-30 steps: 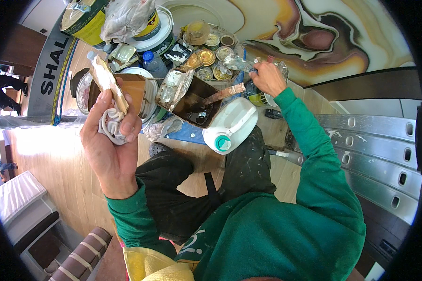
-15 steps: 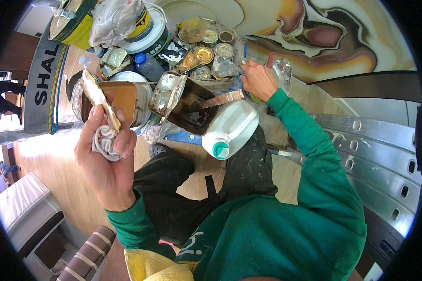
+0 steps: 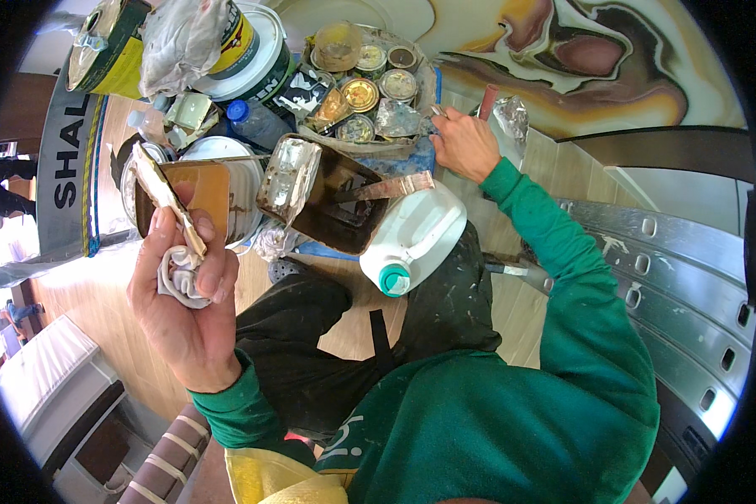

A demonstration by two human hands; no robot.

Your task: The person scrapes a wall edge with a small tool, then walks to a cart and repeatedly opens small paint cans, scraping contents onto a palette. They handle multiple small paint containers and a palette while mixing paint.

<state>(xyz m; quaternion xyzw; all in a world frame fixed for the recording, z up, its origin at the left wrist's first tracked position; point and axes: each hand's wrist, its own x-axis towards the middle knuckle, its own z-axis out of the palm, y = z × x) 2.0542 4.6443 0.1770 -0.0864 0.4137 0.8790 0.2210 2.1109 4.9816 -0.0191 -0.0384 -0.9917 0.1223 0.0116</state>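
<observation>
My left hand (image 3: 185, 302) is raised in front of me, closed on a flat putty-smeared scraper blade (image 3: 164, 195) together with a crumpled white rag (image 3: 181, 281). My right hand (image 3: 464, 144) reaches out to the cluster of small tins (image 3: 370, 92) and grips a thin tool (image 3: 435, 111) at their right edge, next to a foil-wrapped item (image 3: 508, 122). Between my hands lie an open brown-stained tray (image 3: 336, 202) with a flat stir stick (image 3: 391, 186) across it. A white plastic jug with a teal cap (image 3: 416, 235) rests against my knee.
Large paint cans (image 3: 244, 50) and a white bucket (image 3: 227, 193) stand at the upper left on the wooden floor. A swirled painted panel (image 3: 580, 59) runs along the top right. Perforated metal rails (image 3: 672, 269) lie to my right. A white cabinet (image 3: 50, 386) sits at lower left.
My left hand has lifted the scraper and rag closer to me. My right hand has shifted slightly left toward the tins.
</observation>
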